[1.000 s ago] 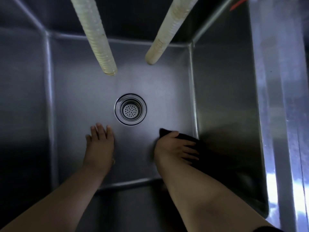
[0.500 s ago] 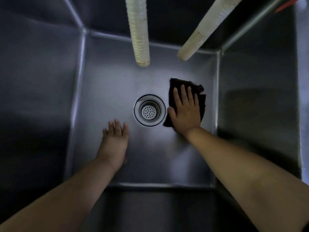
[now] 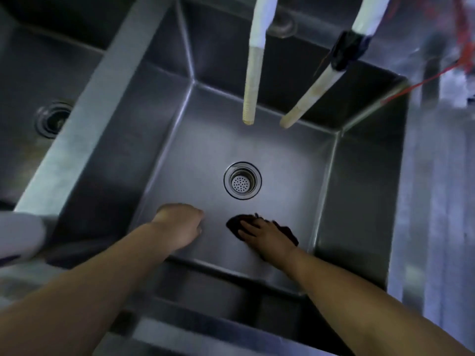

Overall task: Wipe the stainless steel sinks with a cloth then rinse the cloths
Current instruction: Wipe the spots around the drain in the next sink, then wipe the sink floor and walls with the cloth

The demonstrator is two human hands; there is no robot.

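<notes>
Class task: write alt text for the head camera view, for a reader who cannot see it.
A person's right hand presses a dark cloth on the floor of a stainless steel sink, near its drain strainer. The left hand rests on the sink floor. Two hoses hang above.

Dark cloth (image 3: 285, 231) crumpled flat on floor of steel sink (image 3: 359, 201) — near front wall, right of drain.
</notes>
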